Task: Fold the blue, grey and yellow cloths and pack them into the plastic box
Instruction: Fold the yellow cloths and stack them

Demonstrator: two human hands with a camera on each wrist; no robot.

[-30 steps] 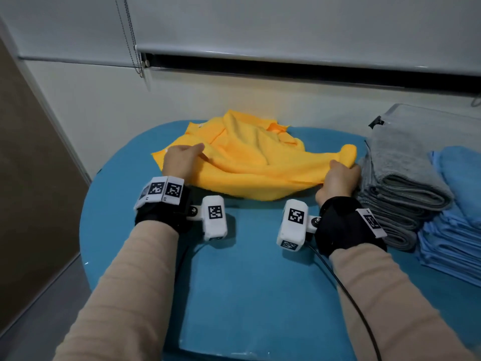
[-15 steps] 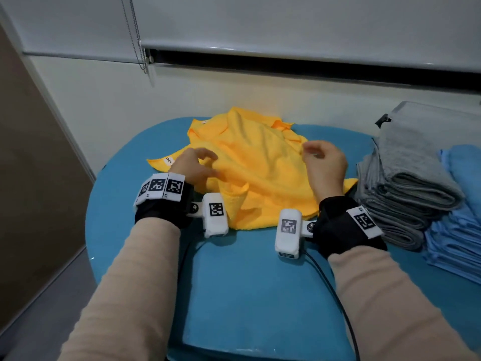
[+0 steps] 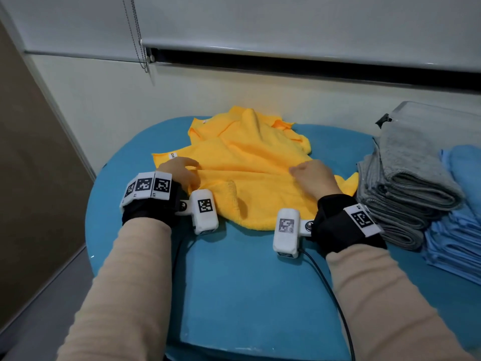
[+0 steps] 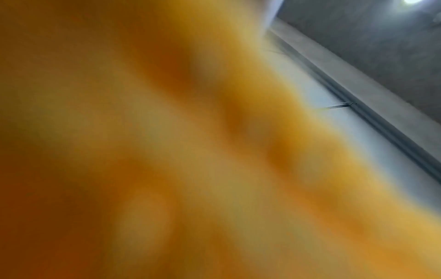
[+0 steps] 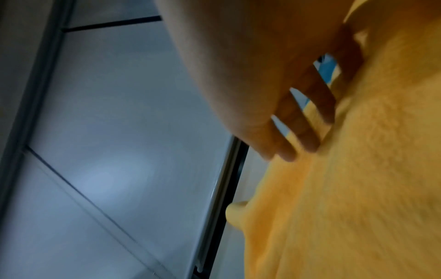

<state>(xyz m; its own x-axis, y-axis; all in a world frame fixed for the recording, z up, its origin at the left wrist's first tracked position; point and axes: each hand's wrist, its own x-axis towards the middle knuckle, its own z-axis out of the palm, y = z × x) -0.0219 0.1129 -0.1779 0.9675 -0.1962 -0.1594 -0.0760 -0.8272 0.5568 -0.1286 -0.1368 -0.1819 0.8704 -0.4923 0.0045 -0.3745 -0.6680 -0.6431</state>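
— Right grip (image 3: 313, 179) first: spread flat, fingers (image 5: 307, 136) straight, tips pressing down on the yellow cloth (image 3: 250, 162). Holding nothing.

— And the left grip (image 3: 179, 171)?

— Lying on the cloth's left edge, fingers bent over a fold of it. Pinching or merely resting, cannot tell; left wrist view only an orange blur (image 4: 167, 151).

— Between the two grips?

— More yellow cloth, rumpled, spread over the blue bench (image 3: 234, 282). One lip of fabric turned up just inside the left grip. Small white label (image 3: 172, 155) just beyond that grip, at the cloth's corner.

— Beyond the right grip, outward?

— Yellow corner poking out, then just beside it a stack of folded grey cloths (image 3: 406, 188), top one rolled over. Further right again, touching the grey stack, folded blue cloths (image 3: 458, 230).

— The plastic box?

— Behind the grey stack, a pale clear rim (image 3: 426, 108) with a dark clip; likely the box, mostly hidden.

— Nearer than the grips?

— Black wristbands with white tagged camera blocks, beige sleeves, a black cable (image 3: 335, 295) trailing from the right wrist across the bench.
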